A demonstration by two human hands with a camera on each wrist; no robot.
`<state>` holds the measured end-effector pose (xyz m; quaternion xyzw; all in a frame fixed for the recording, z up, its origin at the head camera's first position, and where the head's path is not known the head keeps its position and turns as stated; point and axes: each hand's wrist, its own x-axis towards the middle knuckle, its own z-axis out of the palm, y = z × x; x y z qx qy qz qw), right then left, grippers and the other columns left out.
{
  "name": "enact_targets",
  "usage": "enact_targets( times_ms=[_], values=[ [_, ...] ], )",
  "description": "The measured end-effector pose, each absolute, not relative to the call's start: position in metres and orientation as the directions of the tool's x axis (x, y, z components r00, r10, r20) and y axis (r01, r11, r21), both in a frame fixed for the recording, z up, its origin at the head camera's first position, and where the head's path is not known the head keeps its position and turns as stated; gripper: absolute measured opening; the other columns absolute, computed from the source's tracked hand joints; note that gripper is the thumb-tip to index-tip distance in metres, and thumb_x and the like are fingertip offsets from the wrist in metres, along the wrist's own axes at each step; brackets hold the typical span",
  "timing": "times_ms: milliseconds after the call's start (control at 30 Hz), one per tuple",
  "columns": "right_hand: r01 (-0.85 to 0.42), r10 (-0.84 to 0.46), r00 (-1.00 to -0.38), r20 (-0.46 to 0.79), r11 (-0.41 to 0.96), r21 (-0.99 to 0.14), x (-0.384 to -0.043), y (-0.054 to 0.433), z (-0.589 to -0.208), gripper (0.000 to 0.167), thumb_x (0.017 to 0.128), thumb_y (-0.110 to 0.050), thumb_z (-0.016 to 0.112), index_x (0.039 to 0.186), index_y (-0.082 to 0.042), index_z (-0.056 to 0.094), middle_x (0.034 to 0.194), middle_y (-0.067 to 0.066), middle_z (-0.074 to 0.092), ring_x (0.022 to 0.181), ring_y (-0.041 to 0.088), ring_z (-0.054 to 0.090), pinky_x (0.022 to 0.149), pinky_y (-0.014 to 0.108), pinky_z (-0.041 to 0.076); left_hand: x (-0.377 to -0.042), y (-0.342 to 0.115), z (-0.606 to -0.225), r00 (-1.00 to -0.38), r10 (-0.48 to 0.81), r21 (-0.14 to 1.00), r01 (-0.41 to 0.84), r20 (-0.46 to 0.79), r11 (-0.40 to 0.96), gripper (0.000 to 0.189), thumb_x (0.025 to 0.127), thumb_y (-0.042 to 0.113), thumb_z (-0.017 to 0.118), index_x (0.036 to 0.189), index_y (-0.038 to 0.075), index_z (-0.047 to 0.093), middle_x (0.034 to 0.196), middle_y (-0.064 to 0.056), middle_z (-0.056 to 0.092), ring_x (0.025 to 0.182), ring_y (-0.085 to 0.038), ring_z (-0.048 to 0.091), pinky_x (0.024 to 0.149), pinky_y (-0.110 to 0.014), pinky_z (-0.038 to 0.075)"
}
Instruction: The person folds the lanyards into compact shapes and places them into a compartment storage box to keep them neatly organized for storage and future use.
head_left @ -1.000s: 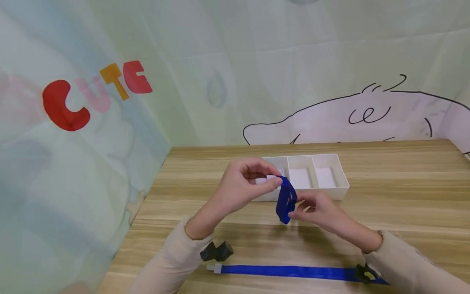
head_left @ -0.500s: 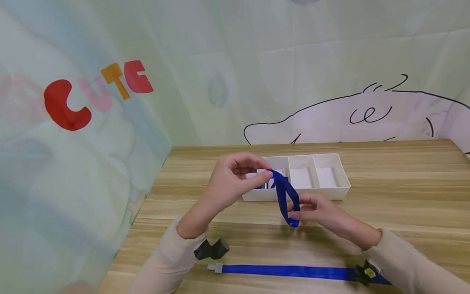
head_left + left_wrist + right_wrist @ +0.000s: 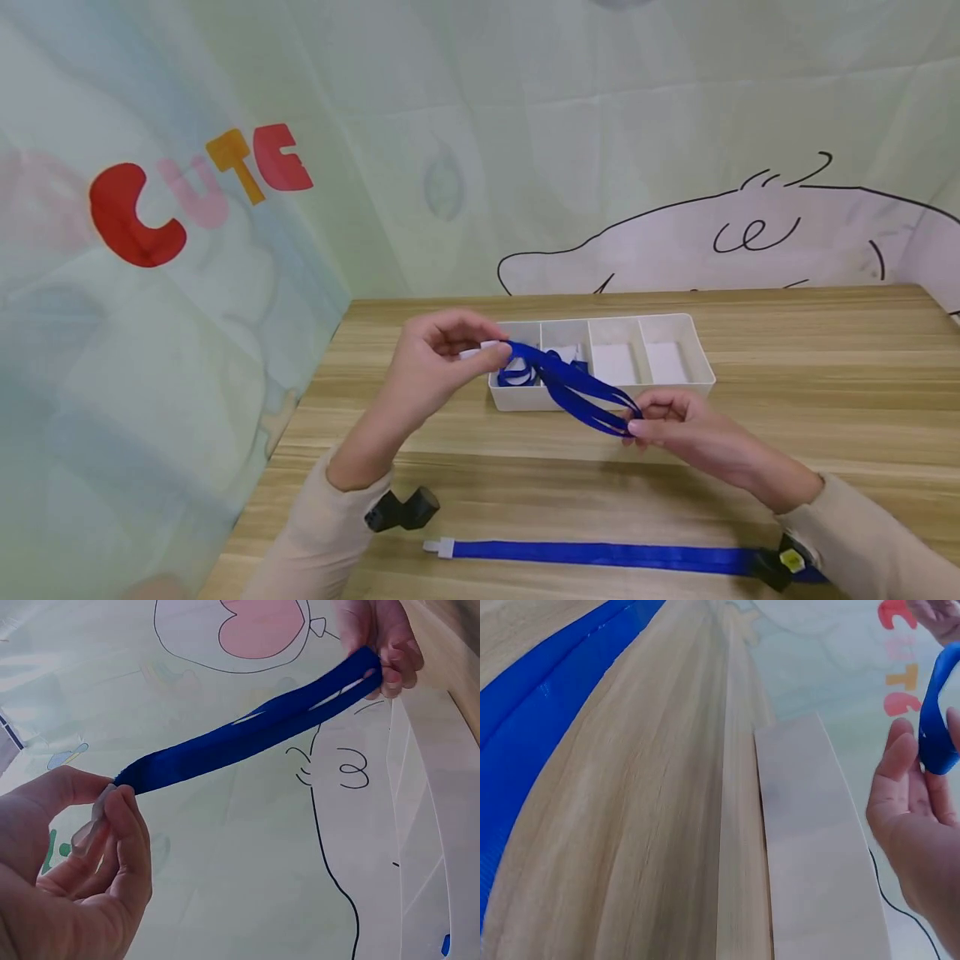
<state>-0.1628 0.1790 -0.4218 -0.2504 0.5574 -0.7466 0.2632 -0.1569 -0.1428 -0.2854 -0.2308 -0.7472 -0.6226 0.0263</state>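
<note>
Left grip and right grip are pinching opposite ends of a looped, flat, pale-tipped blue strap above the counter near a white tray, while a backdrop is displaying "CUTE" in coloured letters.

I read CUTE in red, pale pink, orange and pinkish-red capitals on the cloth backdrop, well left of the white box. My right-wrist view catches it too, letters running downward.
</note>
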Motion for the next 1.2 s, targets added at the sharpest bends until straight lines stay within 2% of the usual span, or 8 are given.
enact_targets(
  times_ms=[133,333,433,600,833,967,1067,1200],
  values=[
    [0.125,-0.655,-0.749,0.101,-0.29,-0.949,-0.162,0.185,-0.419,0.027,0.101,0.005,0.049,0.108,-0.01,0.07,0.098,0.004,0.073,0.091,0.013,0.067,0.085,0.028,0.053,-0.158,-0.146,-0.287,-0.9,0.3,0.926,0.361,0.315,0.109,0.013,0.085,-0.003,0.075,0.097,-0.006,0.071,0.089,-0.01,0.072,0.078,-0.021,0.07,0.071,-0.031,0.059],
    [0.153,-0.645,-0.755,0.119,-0.349,-0.925,-0.162,0.192,-0.414,0.03,0.102,0.006,0.047,0.109,-0.009,0.071,0.102,0.008,0.074,0.093,0.016,0.069,0.087,0.028,0.054,-0.158,-0.153,-0.288,-0.908,0.295,0.922,0.354,0.299,0.155,0.012,0.086,-0.002,0.075,0.097,-0.004,0.071,0.089,-0.01,0.072,0.077,-0.022,0.071,0.072,-0.033,0.059],
    [0.122,-0.61,-0.777,0.158,-0.393,-0.912,-0.161,0.195,-0.413,0.032,0.101,0.008,0.046,0.109,-0.009,0.072,0.11,0.006,0.072,0.098,0.015,0.067,0.089,0.027,0.053,-0.158,-0.156,-0.29,-0.911,0.299,0.924,0.343,0.284,0.167,0.011,0.086,-0.001,0.075,0.096,-0.004,0.071,0.088,-0.011,0.071,0.077,-0.023,0.071,0.072,-0.034,0.059],
    [0.031,-0.52,-0.803,0.292,-0.525,-0.85,-0.162,0.2,-0.414,0.038,0.1,0.014,0.04,0.107,-0.007,0.071,0.119,0.005,0.067,0.11,0.015,0.06,0.095,0.026,0.05,-0.158,-0.16,-0.295,-0.925,0.313,0.941,0.283,0.217,0.186,0.012,0.086,0.0,0.076,0.096,-0.004,0.071,0.089,-0.01,0.072,0.077,-0.023,0.071,0.07,-0.031,0.059],
    [-0.016,-0.456,-0.815,0.357,-0.599,-0.801,-0.162,0.202,-0.405,0.038,0.1,0.016,0.037,0.112,-0.001,0.068,0.106,0.011,0.071,0.096,0.021,0.068,0.088,0.031,0.055,-0.159,-0.163,-0.303,-0.929,0.334,0.943,0.245,0.161,0.225,0.011,0.086,0.002,0.076,0.094,-0.004,0.072,0.088,-0.008,0.072,0.074,-0.019,0.069,0.069,-0.03,0.058],
    [-0.086,-0.441,-0.831,0.34,-0.503,-0.86,-0.16,0.204,-0.398,0.034,0.099,0.017,0.04,0.109,-0.001,0.068,0.101,0.011,0.072,0.09,0.019,0.069,0.085,0.03,0.056,-0.159,-0.164,-0.306,-0.929,0.339,0.947,0.231,0.146,0.223,0.012,0.086,0.002,0.076,0.095,-0.004,0.072,0.087,-0.008,0.072,0.073,-0.019,0.069,0.069,-0.032,0.059],
    [-0.163,-0.449,-0.836,0.316,-0.347,-0.924,-0.159,0.207,-0.394,0.027,0.098,0.016,0.045,0.107,0.001,0.065,0.093,0.011,0.071,0.083,0.019,0.067,0.08,0.027,0.056,-0.158,-0.166,-0.307,-0.929,0.345,0.946,0.227,0.137,0.233,0.012,0.086,0.004,0.076,0.095,-0.002,0.072,0.087,-0.008,0.072,0.073,-0.019,0.069,0.068,-0.031,0.058],
    [-0.266,-0.501,-0.808,0.31,-0.159,-0.951,-0.159,0.214,-0.391,0.019,0.099,0.014,0.047,0.108,0.002,0.059,0.084,0.013,0.068,0.076,0.023,0.063,0.073,0.029,0.054,-0.158,-0.168,-0.309,-0.927,0.354,0.943,0.222,0.124,0.25,0.012,0.086,0.005,0.076,0.095,-0.001,0.072,0.087,-0.008,0.072,0.07,-0.019,0.067,0.066,-0.029,0.057]
  ],
)
